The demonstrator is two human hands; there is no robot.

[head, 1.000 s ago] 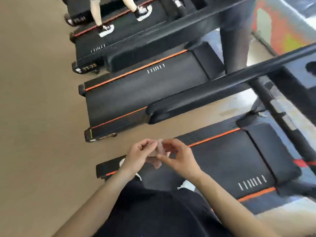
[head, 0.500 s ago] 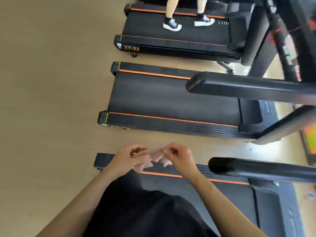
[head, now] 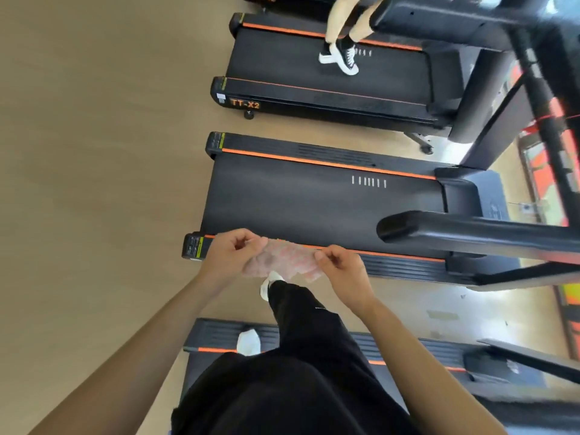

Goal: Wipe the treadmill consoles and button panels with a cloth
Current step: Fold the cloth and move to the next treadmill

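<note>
The left hand and right hand, apart, each pinch 1 upper corner of the pink cloth, spread between them before the body. It looks thin, light and limp, so folding it into a pad should give firmer wiping. Beyond lies a black treadmill with its handrail on smooth tan floor; another person's legs stand on the farther treadmill.

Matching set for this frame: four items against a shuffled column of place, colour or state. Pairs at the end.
1. cloth
2. sneakers
3. TT-X2 label
4. handrail

A. orange lettering on a rear corner
B. black, jutting over the middle treadmill
C. pinched between left hand and right hand
D. on the belt of the occupied treadmill

Pairs: 1-C, 2-D, 3-A, 4-B
</note>
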